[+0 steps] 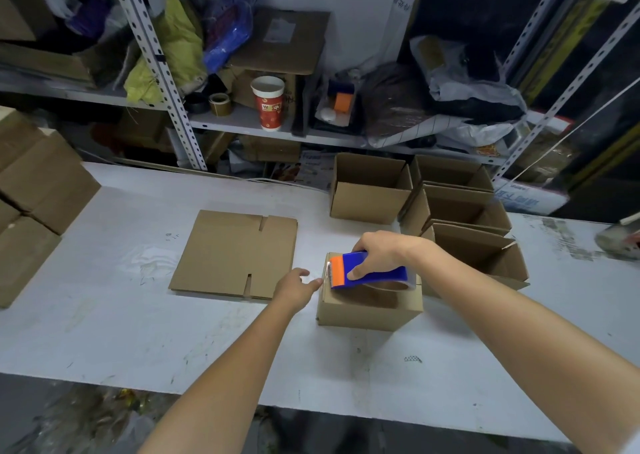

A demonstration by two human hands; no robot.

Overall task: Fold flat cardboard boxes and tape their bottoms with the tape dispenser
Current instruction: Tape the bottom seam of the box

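A small folded cardboard box (363, 309) stands on the white table (173, 332), its taped side up. My right hand (381, 254) grips a blue tape dispenser (372, 275) with an orange blade end, lying on the box top at its left edge. My left hand (296, 287) is at the box's left side, its fingertips touching the upper left edge where clear tape comes over. A flat unfolded cardboard box (232, 252) lies on the table to the left of my hands.
Three open-topped folded boxes (370, 190) (460, 211) (485, 256) stand behind and right of the work box. Stacked closed cartons (38, 183) fill the table's left edge. Behind, metal shelving (277, 131) holds a red paper cup (269, 103), tape rolls and bags.
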